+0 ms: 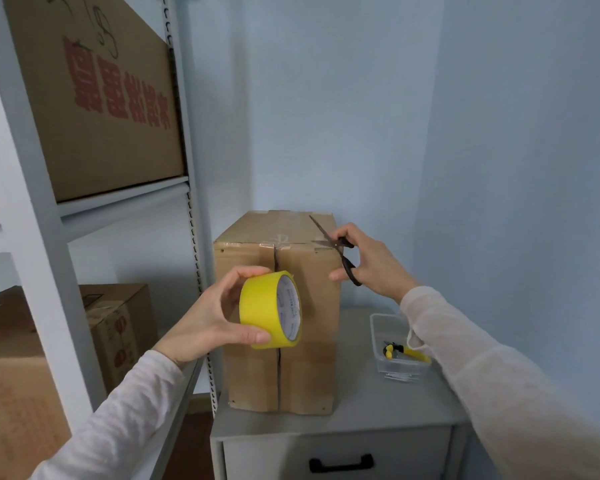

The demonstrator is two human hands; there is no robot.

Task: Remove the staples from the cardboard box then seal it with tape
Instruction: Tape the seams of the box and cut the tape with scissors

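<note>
My left hand (pixel 212 320) grips one yellow tape roll (pixel 269 310) near the one box (pixel 312 341). My right hand (pixel 371 261) holds one pair of scissors (pixel 340 251), blades apart at the box's far top.

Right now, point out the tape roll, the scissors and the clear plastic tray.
tape roll (pixel 261 308), head view, yellow outer band.
scissors (pixel 352 271), head view, lower black handle.
clear plastic tray (pixel 374 336), head view, left wall.
</note>
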